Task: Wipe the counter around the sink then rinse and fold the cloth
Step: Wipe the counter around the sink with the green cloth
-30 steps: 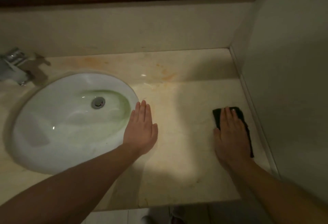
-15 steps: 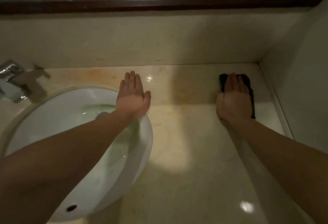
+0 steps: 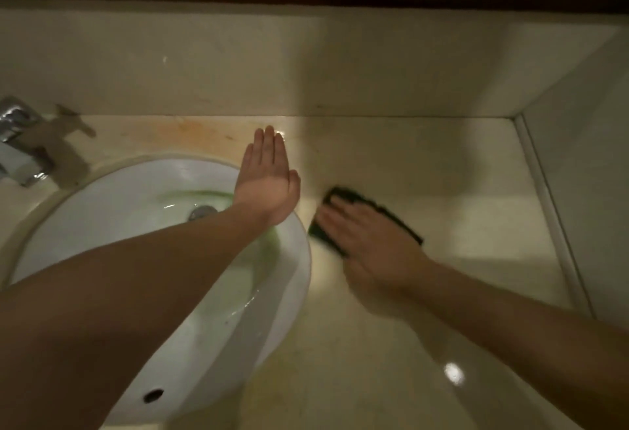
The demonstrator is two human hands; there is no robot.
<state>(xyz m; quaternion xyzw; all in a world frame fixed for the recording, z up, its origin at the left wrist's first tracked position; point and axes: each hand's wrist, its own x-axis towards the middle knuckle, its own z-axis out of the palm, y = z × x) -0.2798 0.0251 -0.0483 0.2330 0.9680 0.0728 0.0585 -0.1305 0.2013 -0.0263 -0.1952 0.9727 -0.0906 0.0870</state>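
My right hand (image 3: 374, 249): flat, pressing dark cloth (image 3: 343, 199) on counter (image 3: 459, 191)
My left hand (image 3: 267, 181): flat, open, empty, beside sink (image 3: 136, 191)

Single head-worn camera looks steeply down, close over the glossy beige stone table (image 3: 425, 164), facing its back wall edge.
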